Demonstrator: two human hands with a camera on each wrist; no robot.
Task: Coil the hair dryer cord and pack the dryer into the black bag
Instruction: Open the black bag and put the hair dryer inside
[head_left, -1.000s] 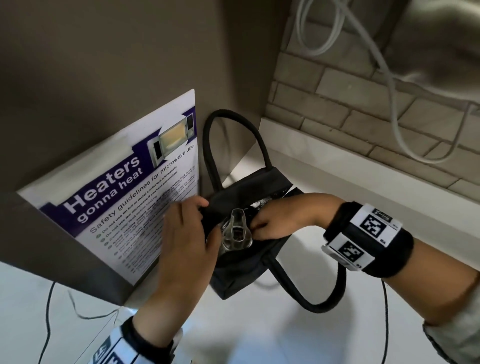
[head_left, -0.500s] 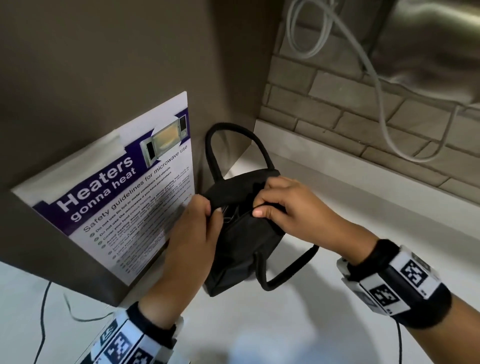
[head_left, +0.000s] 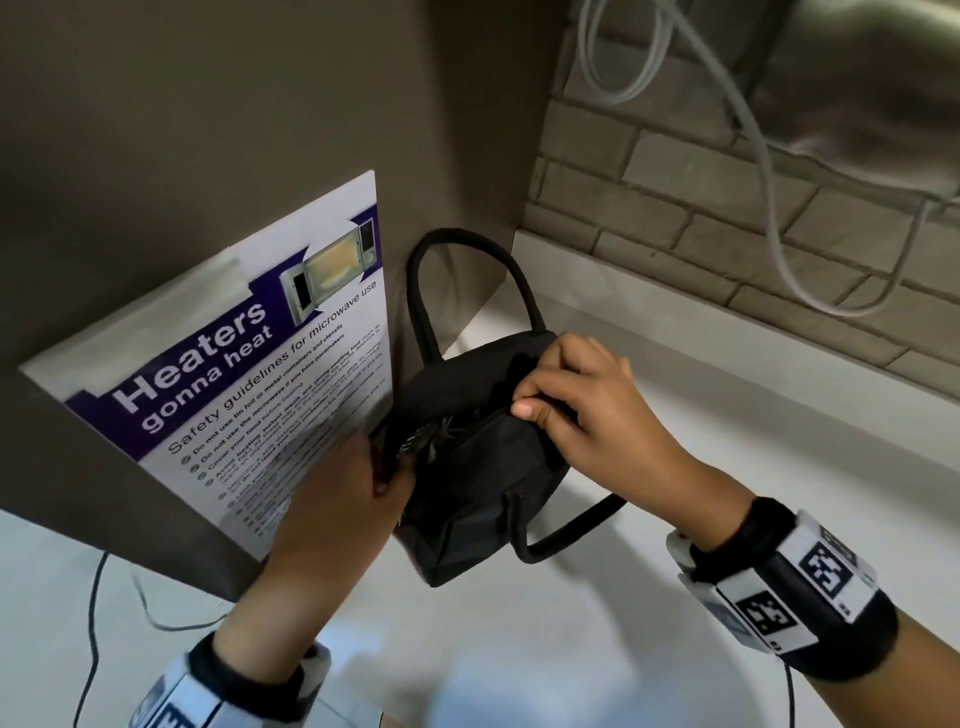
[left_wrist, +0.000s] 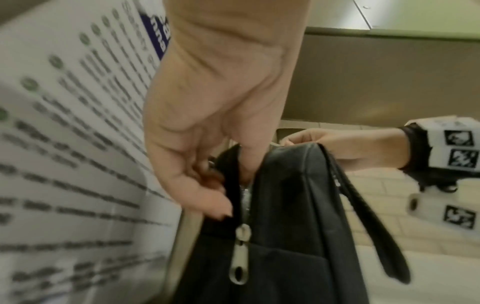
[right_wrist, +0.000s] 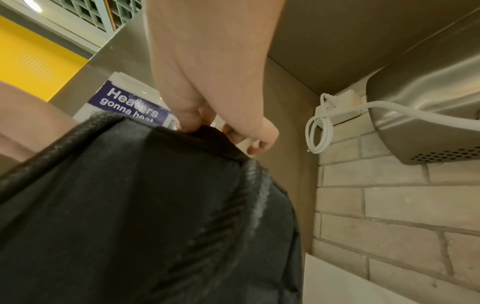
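Observation:
The black bag (head_left: 478, 467) stands on the white counter in the corner, its top slit partly open. My left hand (head_left: 353, 488) grips the bag's left end, and its fingers (left_wrist: 207, 185) pinch the fabric beside the zipper. A metal zipper pull (left_wrist: 240, 257) hangs below them. My right hand (head_left: 566, 400) pinches the bag's top edge at the right end of the slit, and the right wrist view shows the right hand (right_wrist: 221, 127) on the bag (right_wrist: 130, 205). The hair dryer is down inside and I cannot make it out.
A microwave safety poster (head_left: 249, 374) leans on the brown panel just left of the bag. Behind are a brick wall (head_left: 675, 218), a looped white cable (head_left: 769, 182) and a steel appliance (head_left: 857, 78). A thin black wire (head_left: 93, 623) trails over the white counter (head_left: 571, 649).
The dryer's clear nozzle stuck out of the opening a second ago and is now out of sight. My right hand came out of the bag and now pinches its top edge.

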